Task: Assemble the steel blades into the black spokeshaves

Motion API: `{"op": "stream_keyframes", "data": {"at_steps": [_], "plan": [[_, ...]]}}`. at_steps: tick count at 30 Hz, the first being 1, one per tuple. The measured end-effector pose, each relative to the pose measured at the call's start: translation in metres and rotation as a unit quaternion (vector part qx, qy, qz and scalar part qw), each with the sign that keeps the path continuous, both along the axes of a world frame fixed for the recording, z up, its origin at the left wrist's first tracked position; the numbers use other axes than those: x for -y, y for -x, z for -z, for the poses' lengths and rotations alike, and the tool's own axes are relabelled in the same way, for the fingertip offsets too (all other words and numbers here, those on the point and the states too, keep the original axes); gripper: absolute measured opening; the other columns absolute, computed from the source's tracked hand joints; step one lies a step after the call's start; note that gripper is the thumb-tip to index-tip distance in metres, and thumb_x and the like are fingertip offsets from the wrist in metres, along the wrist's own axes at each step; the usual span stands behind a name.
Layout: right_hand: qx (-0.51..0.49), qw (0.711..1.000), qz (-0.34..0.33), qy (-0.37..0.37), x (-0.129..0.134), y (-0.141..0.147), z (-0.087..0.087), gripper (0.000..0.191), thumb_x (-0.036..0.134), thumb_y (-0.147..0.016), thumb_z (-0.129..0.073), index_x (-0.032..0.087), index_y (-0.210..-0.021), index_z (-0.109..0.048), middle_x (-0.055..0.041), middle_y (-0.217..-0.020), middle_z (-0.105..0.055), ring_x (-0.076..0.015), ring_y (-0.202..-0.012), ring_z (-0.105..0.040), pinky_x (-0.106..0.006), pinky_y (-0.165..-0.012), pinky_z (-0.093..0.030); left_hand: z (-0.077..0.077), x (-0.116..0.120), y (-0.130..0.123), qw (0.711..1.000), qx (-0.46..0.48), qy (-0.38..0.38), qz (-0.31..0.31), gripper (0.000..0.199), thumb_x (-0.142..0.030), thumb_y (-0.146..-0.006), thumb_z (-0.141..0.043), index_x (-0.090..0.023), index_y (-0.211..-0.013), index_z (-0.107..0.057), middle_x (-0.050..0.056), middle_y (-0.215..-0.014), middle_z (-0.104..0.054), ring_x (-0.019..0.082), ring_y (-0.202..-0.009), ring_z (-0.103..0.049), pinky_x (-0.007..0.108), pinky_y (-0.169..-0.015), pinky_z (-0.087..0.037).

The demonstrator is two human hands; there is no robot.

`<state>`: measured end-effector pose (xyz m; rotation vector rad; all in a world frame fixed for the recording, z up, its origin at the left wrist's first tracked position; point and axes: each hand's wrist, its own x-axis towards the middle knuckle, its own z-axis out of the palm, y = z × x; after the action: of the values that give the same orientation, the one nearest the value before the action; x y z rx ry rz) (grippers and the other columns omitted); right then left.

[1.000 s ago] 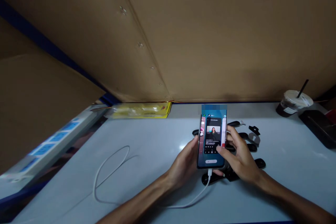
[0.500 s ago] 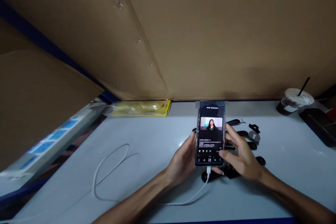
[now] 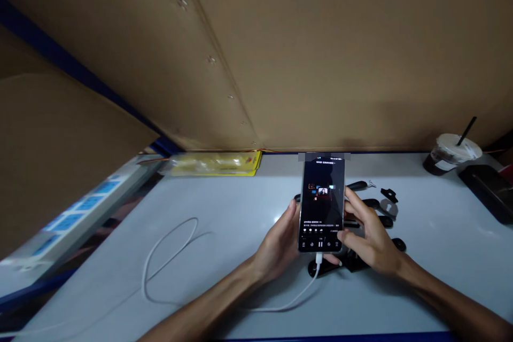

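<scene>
A smartphone [image 3: 321, 206] with a lit, mostly dark screen is held upright above the table. My left hand [image 3: 277, 248] grips its left edge, thumb along the side. On the other side, my right hand [image 3: 371, 235] is closed around the right edge, with the thumb at the lower right of the screen. A white charging cable [image 3: 302, 294] is plugged into the bottom of the phone. Behind and below the phone lie several black-handled tools [image 3: 356, 186], partly hidden by the phone and my hands. A small black part [image 3: 388, 195] lies to their right.
A lidded cup with a straw [image 3: 447, 155] stands at the back right beside a black tray-like object [image 3: 487, 192]. Yellow packaging [image 3: 218, 164] lies along the back edge. A white box-like strip with blue labels [image 3: 80, 214] runs along the left. A brown panel [image 3: 340, 53] rises behind the table.
The picture on the phone screen has changed from a larger video frame to a smaller one with little images around it. Both hands stay nearly still on the phone.
</scene>
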<state>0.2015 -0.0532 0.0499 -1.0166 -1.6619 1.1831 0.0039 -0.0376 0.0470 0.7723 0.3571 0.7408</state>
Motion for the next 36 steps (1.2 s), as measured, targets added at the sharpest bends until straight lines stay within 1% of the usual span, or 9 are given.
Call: {"op": "stream_keyframes", "data": {"at_steps": [4, 8, 14, 19, 24, 29, 36], "plan": [[-0.011, 1.000, -0.002, 0.006, -0.0002, 0.0009, -0.0021, 0.073, 0.022, -0.084, -0.056, 0.023, -0.155, -0.040, -0.0021, -0.085, -0.066, -0.0264, -0.086, -0.066, -0.044, -0.074, -0.055, 0.0010, 0.0002, -0.0002, 1.000, 0.005, -0.003, 0.002, 0.065, -0.068, -0.099, -0.053, -0.021, -0.144, -0.056, 0.017, -0.132, -0.069, 0.039, -0.121, -0.065, 0.057, -0.097, -0.056], [-0.010, 1.000, -0.003, 0.008, -0.0009, 0.0014, -0.0021, 0.075, 0.022, -0.083, -0.056, 0.023, -0.156, -0.039, -0.0022, -0.085, -0.066, -0.0261, -0.085, -0.065, -0.045, -0.076, -0.055, 0.0024, 0.0001, 0.0001, 1.000, 0.004, -0.002, -0.003, 0.066, -0.068, -0.098, -0.052, -0.021, -0.144, -0.056, 0.017, -0.132, -0.068, 0.039, -0.121, -0.065, 0.056, -0.097, -0.056], [-0.016, 1.000, -0.006, 0.006, -0.0006, 0.0010, -0.0032, 0.072, 0.021, -0.084, -0.056, 0.024, -0.154, -0.042, -0.0018, -0.085, -0.066, -0.0246, -0.082, -0.064, -0.043, -0.074, -0.053, 0.0038, -0.0002, 0.0002, 1.000, 0.003, -0.006, -0.001, 0.066, -0.069, -0.099, -0.052, -0.021, -0.145, -0.055, 0.017, -0.132, -0.068, 0.038, -0.120, -0.066, 0.055, -0.096, -0.056], [-0.022, 1.000, -0.013, 0.008, -0.0006, 0.0007, -0.0025, 0.073, 0.020, -0.084, -0.055, 0.022, -0.155, -0.040, -0.0023, -0.087, -0.066, -0.0251, -0.085, -0.064, -0.042, -0.074, -0.052, 0.0047, -0.0002, 0.0006, 1.000, 0.006, -0.016, 0.006, 0.067, -0.069, -0.100, -0.048, -0.020, -0.146, -0.054, 0.017, -0.131, -0.069, 0.037, -0.117, -0.067, 0.054, -0.095, -0.057], [-0.033, 0.999, -0.019, -0.005, 0.0001, 0.0000, 0.0002, 0.073, 0.018, -0.084, -0.055, 0.023, -0.155, -0.039, -0.0006, -0.085, -0.063, -0.0214, -0.077, -0.060, -0.041, -0.072, -0.052, 0.0031, 0.0000, 0.0003, 1.000, 0.004, -0.025, -0.001, 0.066, -0.068, -0.101, -0.047, -0.020, -0.145, -0.054, 0.017, -0.129, -0.070, 0.036, -0.114, -0.069, 0.054, -0.093, -0.058], [-0.027, 0.999, -0.020, 0.001, -0.0003, -0.0004, 0.0017, 0.075, 0.018, -0.084, -0.055, 0.023, -0.157, -0.037, -0.0016, -0.087, -0.065, -0.0236, -0.082, -0.062, -0.042, -0.074, -0.052, 0.0044, -0.0001, 0.0007, 0.999, 0.010, -0.030, 0.007, 0.065, -0.067, -0.102, -0.045, -0.020, -0.146, -0.054, 0.017, -0.130, -0.069, 0.036, -0.115, -0.069, 0.054, -0.093, -0.058], [-0.027, 0.999, -0.017, -0.003, -0.0023, -0.0001, 0.0013, 0.075, 0.018, -0.084, -0.055, 0.023, -0.157, -0.037, -0.0018, -0.087, -0.065, -0.0209, -0.076, -0.059, -0.041, -0.072, -0.051, 0.0062, -0.0009, 0.0013, 1.000, 0.010, -0.026, 0.003, 0.064, -0.067, -0.102, -0.046, -0.020, -0.144, -0.056, 0.017, -0.129, -0.070, 0.036, -0.115, -0.068, 0.053, -0.094, -0.057]]}}
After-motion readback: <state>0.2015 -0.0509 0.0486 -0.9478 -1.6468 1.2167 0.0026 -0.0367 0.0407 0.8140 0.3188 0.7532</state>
